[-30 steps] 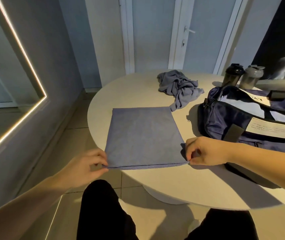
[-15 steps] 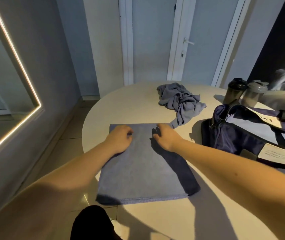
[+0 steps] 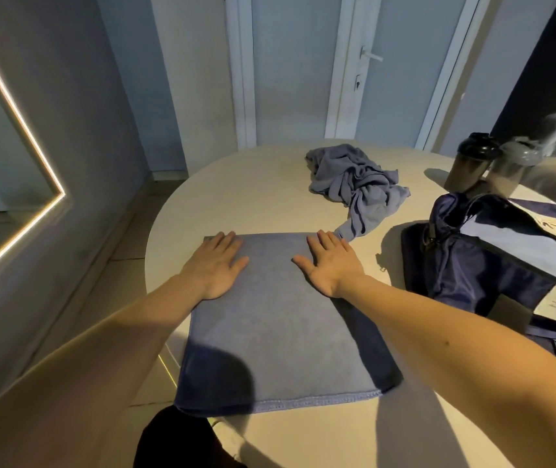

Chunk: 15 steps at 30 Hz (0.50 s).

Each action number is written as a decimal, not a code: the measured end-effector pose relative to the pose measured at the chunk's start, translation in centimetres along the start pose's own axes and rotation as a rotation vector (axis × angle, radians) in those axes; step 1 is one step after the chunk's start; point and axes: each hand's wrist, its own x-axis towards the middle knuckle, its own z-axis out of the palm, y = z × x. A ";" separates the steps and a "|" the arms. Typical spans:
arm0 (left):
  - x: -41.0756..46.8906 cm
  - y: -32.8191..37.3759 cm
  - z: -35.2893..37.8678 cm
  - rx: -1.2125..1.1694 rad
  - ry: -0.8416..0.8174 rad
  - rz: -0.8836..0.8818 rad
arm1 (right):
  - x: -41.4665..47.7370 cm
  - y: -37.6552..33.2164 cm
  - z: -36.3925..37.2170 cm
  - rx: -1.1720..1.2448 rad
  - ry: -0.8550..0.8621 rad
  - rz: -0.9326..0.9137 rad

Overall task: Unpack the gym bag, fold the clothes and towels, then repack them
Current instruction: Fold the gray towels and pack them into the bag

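Observation:
A blue-grey towel (image 3: 280,336), folded into a flat rectangle, lies on the round beige table (image 3: 236,194), its near-left corner hanging over the table edge. My left hand (image 3: 217,265) presses flat on the towel's far left part, fingers straight. My right hand (image 3: 332,265) lies flat on the far right part, fingers spread. Behind the towel sits a crumpled grey garment (image 3: 357,184). To the right stands the navy gym bag (image 3: 506,268) with a white label and black straps.
Two shaker bottles, a dark one (image 3: 472,167) and a grey one (image 3: 514,167), stand behind the bag at the far right. A white door (image 3: 347,65) is behind the table. A lit mirror frame (image 3: 30,184) is on the left wall.
Both hands let go of the towel's near corners and moved to its far end, then spread apart and flattened on it. The camera leaned in over the table.

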 end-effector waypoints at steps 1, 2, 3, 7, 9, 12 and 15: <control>0.0 -0.2 0.0 0.011 -0.006 0.001 | 0.0 -0.1 0.1 -0.004 0.000 0.004; 0.0 -0.2 -0.1 0.017 -0.008 0.000 | 0.0 -0.1 0.1 -0.008 -0.001 0.004; 0.1 0.0 -0.2 0.021 -0.007 -0.002 | 0.0 -0.2 0.0 -0.009 -0.004 0.002; -1.0 2.5 -1.1 -0.044 0.072 0.006 | -0.4 -0.3 -1.0 0.007 -0.004 -0.031; -2.8 4.2 -0.9 -0.109 0.074 0.054 | -1.7 -0.7 -1.9 0.042 0.057 -0.063; -4.8 5.4 0.5 -0.080 0.016 0.115 | -5.5 -1.3 -2.5 0.125 0.093 -0.120; -5.4 5.3 1.2 -0.037 -0.005 0.112 | -10.9 -1.7 -2.5 0.161 0.053 -0.158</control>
